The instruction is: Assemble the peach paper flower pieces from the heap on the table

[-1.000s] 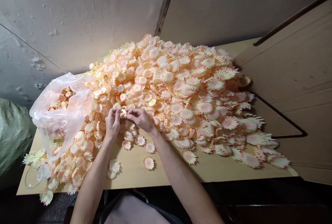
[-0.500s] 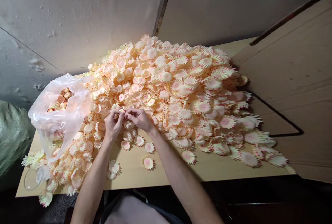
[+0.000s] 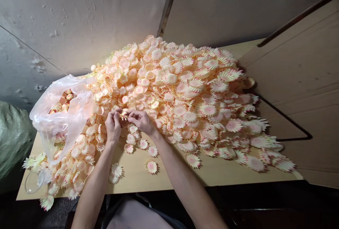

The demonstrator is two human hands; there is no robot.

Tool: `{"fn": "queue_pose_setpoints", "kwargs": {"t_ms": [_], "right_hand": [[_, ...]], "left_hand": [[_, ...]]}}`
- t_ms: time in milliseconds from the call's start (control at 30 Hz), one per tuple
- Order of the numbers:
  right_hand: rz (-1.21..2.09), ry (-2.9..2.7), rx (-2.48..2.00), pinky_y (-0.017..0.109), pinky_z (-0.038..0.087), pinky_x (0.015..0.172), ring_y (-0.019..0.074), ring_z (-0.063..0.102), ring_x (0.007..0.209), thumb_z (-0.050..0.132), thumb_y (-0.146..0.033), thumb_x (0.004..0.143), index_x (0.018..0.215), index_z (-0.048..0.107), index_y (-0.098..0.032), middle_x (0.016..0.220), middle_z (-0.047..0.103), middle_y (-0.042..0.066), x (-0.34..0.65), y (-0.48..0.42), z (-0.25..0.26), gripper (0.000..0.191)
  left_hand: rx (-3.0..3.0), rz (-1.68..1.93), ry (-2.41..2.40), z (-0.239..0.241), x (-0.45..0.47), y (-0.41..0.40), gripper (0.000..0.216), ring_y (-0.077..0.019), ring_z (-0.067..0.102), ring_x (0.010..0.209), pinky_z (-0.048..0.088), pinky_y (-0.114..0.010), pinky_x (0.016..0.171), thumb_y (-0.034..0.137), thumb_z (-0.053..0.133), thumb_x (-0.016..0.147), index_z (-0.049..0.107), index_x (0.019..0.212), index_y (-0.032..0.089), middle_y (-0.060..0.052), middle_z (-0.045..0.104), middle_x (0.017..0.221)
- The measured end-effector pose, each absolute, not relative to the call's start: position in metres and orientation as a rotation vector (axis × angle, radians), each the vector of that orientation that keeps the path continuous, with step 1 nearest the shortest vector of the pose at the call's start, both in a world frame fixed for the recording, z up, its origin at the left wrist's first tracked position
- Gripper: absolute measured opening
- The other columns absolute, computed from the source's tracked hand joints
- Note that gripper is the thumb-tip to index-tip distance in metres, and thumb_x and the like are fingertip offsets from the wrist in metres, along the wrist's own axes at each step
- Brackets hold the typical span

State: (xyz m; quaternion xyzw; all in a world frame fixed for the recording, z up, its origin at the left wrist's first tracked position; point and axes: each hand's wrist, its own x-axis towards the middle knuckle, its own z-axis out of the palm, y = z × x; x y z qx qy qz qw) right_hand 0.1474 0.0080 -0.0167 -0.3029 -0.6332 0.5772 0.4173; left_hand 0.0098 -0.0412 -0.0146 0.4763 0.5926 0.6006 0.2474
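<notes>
Between my two hands is a small cream artificial flower piece (image 3: 123, 116) with notched, pink-tipped petals. My left hand (image 3: 113, 124) pinches its left side, while the fingers of my right hand (image 3: 141, 120) are closed on its right side. Both hands are just above the near edge of a large heap of similar petal discs (image 3: 169, 94). The discs are pale cream with pink centres and reddish tips. A few loose ones, such as a single flower disc (image 3: 152, 166), lie on the table just in front of my forearms.
A translucent plastic bag (image 3: 76, 116) with small brownish-pink pieces inside sits at the left of the table (image 3: 137, 185). By the front left corner is a clear round lid or dish (image 3: 34, 182). A green sack (image 3: 14, 137) stands left, and a cardboard sheet (image 3: 299, 80) rises at right.
My hands have moved slightly apart, with the left shifting a little left. More of the flower piece shows between the fingers.
</notes>
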Motion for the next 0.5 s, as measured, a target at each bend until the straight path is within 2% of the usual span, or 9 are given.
{"fn": "queue_pose_setpoints", "kwargs": {"t_ms": [100, 167, 267, 367, 500], "right_hand": [[1.457, -1.576, -0.737, 0.030, 0.045, 0.084, 0.0202, 0.060, 0.099, 0.062, -0.028, 0.076, 0.065, 0.060, -0.017, 0.100, 0.066, 0.007, 0.1431, 0.0066, -0.0154, 0.015], [1.433, -1.565, -0.727, 0.030, 0.045, 0.084, 0.0202, 0.059, 0.099, 0.061, -0.027, 0.076, 0.065, 0.059, -0.018, 0.101, 0.066, 0.007, 0.1419, 0.0065, -0.0157, 0.015], [1.386, -1.556, -0.761, 0.028, 0.045, 0.075, 0.0175, 0.059, 0.085, 0.061, -0.029, 0.076, 0.068, 0.061, -0.018, 0.093, 0.065, 0.005, 0.1437, 0.0080, -0.0184, 0.014], [1.411, -1.545, -0.777, 0.026, 0.044, 0.065, 0.0143, 0.054, 0.070, 0.062, -0.033, 0.077, 0.068, 0.060, -0.019, 0.075, 0.060, 0.001, 0.1481, 0.0094, -0.0197, 0.017], [1.489, -1.502, -0.752, 0.025, 0.044, 0.061, 0.0130, 0.050, 0.064, 0.061, -0.039, 0.079, 0.063, 0.058, -0.018, 0.065, 0.052, -0.001, 0.1512, 0.0094, -0.0178, 0.027]], "left_hand": [[1.279, 1.711, 1.659, -0.0132, 0.0085, -0.0420, 0.027, -0.0160, 0.061, 0.095, 0.045, -0.028, 0.090, 0.041, 0.046, 0.092, 0.061, 0.094, 0.019, -0.005, 0.067, 0.096], [1.298, 1.746, 1.676, -0.0128, 0.0081, -0.0422, 0.026, -0.0157, 0.060, 0.093, 0.045, -0.028, 0.089, 0.041, 0.047, 0.092, 0.061, 0.090, 0.019, -0.005, 0.065, 0.093], [1.355, 1.731, 1.649, -0.0127, 0.0090, -0.0424, 0.024, -0.0161, 0.061, 0.088, 0.047, -0.028, 0.085, 0.041, 0.050, 0.090, 0.061, 0.085, 0.019, -0.004, 0.066, 0.089], [1.404, 1.677, 1.608, -0.0115, 0.0119, -0.0434, 0.024, -0.0168, 0.063, 0.085, 0.049, -0.027, 0.080, 0.041, 0.054, 0.088, 0.063, 0.084, 0.019, -0.005, 0.068, 0.089], [1.445, 1.671, 1.577, -0.0090, 0.0147, -0.0444, 0.025, -0.0182, 0.064, 0.088, 0.050, -0.028, 0.079, 0.041, 0.055, 0.087, 0.064, 0.082, 0.019, -0.007, 0.069, 0.093]]}}
